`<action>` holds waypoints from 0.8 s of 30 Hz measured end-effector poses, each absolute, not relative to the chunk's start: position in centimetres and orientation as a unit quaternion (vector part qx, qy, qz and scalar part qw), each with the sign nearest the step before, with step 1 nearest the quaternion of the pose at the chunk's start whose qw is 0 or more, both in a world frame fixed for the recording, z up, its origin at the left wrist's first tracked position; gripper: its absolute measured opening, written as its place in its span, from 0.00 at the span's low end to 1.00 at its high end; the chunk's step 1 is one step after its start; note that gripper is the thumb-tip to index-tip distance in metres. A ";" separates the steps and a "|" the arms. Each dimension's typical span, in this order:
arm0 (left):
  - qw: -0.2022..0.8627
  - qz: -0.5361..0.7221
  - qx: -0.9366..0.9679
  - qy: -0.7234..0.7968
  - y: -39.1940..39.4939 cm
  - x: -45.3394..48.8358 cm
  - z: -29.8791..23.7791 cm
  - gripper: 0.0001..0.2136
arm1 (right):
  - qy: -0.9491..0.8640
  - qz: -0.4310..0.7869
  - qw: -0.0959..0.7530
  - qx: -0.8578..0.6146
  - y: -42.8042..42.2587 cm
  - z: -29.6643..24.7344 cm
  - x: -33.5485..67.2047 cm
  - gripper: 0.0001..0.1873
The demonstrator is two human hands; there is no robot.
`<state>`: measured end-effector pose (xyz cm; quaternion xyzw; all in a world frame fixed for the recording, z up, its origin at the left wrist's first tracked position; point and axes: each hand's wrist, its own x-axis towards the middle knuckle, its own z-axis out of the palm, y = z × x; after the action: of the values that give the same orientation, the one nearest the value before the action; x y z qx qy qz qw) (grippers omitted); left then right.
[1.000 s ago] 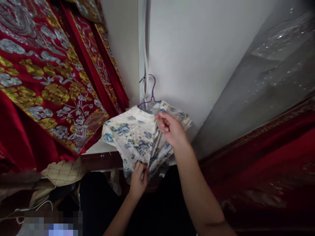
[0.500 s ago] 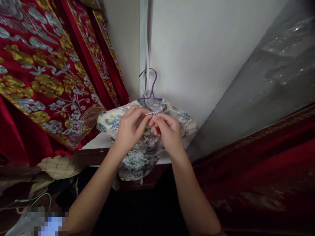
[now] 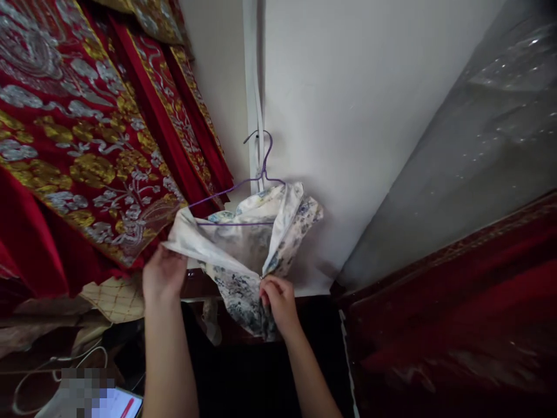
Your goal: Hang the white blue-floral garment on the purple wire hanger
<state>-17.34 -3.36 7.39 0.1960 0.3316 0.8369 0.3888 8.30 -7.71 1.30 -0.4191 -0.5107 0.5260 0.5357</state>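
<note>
A white garment with a blue floral print (image 3: pixel 237 290) hangs on a thin purple hanger (image 3: pixel 266 157). Its opening is spread in a V, showing the pale inner side, and the left end of the hanger lies bare of cloth. My left hand (image 3: pixel 165 273) grips the garment's edge at the left and draws it outward; its fingertips are partly behind the fabric. At the bottom of the V, my right hand (image 3: pixel 278 299) pinches the garment where the two edges meet. A small fastener, perhaps a zipper pull, seems to be there, but it is too small to be sure.
A pale strap (image 3: pixel 260 75) holds the hanger's hook before a white wall panel (image 3: pixel 348 87). Red embroidered cloth (image 3: pixel 87 145) hangs at the left. Plastic-covered red fabric (image 3: pixel 456 278) stands at the right. A lit phone (image 3: pixel 124 402) and a white cable (image 3: pixel 21 386) lie lower left.
Both hands were together at the neckline. My left hand has moved left with one edge, my right hand down the front. The garment now gapes open, and its left shoulder is off the hanger.
</note>
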 end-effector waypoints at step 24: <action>0.293 0.513 0.700 0.402 -10.6 -6.7 10.4 0.16 | -0.365 0.776 0.398 -0.326 -5.7 4.6 10.5 0.28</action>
<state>-6.71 -10.55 10.45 0.6997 0.4019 0.5129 0.2931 10.46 -5.67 4.60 -0.3263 -0.3650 0.7756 0.3984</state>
